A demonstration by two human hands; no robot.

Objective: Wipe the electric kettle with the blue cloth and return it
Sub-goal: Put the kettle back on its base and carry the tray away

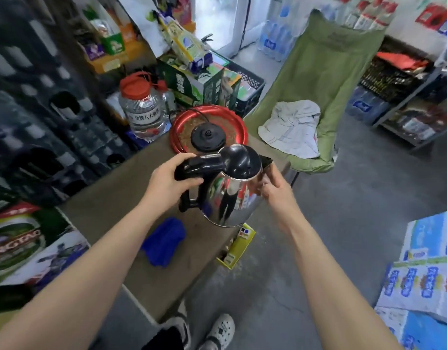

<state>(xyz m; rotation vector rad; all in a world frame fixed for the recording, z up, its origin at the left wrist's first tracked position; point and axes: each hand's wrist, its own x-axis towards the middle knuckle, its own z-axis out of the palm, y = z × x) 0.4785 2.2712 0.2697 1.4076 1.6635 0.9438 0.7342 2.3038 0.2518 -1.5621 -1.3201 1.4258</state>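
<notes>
The steel electric kettle [231, 198] with a black lid and handle is held in the air above the brown table [109, 205]. My left hand [170, 181] is wrapped around its black handle. Against the kettle's right side, near the spout, rests my right hand [274, 185] with the fingers apart. The blue cloth [164, 242] lies crumpled on the table below my left forearm, with neither hand on it. The kettle's black base [207, 136] sits on a round red tray [236, 121] at the table's far end.
A large water jug [144, 107] with a red cap stands left of the tray. Green and beer cartons [20, 238] crowd the left. A green folding chair [316, 79] with a white cloth stands right of the table. A yellow box [239, 246] lies on the floor beside the table.
</notes>
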